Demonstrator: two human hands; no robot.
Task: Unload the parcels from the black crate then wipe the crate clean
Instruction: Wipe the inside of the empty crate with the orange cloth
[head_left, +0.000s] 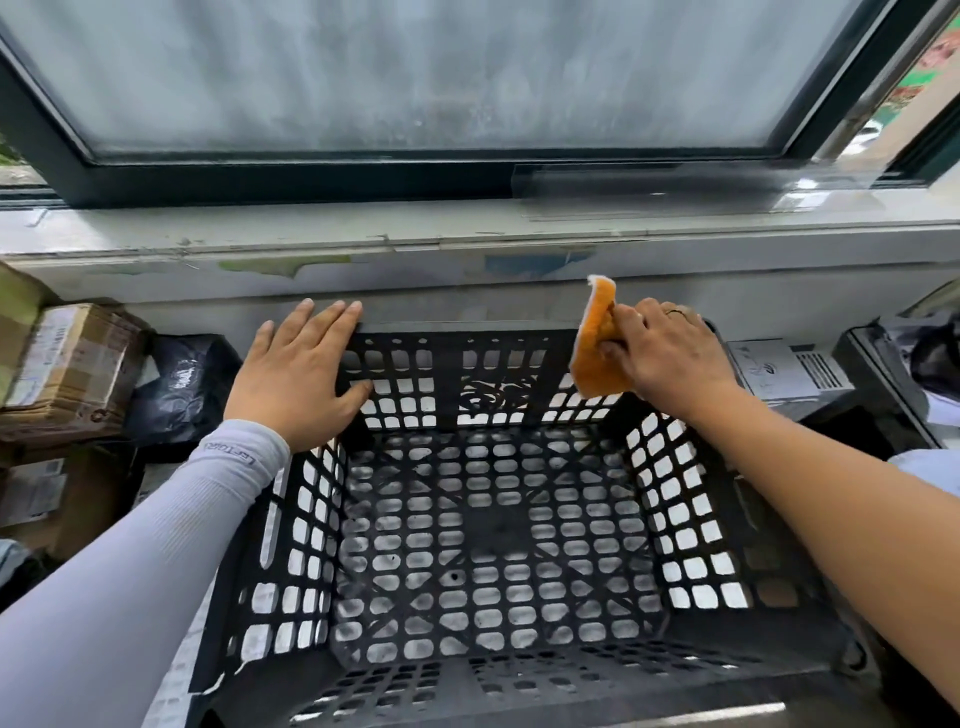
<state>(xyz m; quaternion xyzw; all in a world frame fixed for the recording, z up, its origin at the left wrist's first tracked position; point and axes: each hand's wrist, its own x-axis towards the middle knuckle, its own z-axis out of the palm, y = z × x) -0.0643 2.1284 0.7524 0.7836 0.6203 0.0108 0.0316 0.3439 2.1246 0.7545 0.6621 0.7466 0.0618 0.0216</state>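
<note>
— So, what does each grip have?

— Right hand has its fingers curled round an orange cloth, pressing it against the inside of the far wall of the black crate, near the far right corner. The top of the cloth sticks up above the rim. A ring shows on one finger.

— And the left?

— Left hand lies flat, fingers straight, on the far left corner of the crate's rim, with the thumb hooked just inside the lattice wall. It holds nothing. That arm wears a pale grey sleeve; the right forearm is bare.

— Anything in the crate?

— No parcels inside; the lattice floor and walls show through, with light between the holes. It sits in the middle, near the viewer, pushed up to the wall under a windowsill.

— Where are the parcels?

— On the left, a taped cardboard box with a label, and a black plastic-wrapped parcel just beside it, next to the crate. On the right, a white box with printing, close to the crate's far right corner. Above it all, a dark-framed frosted window.
</note>
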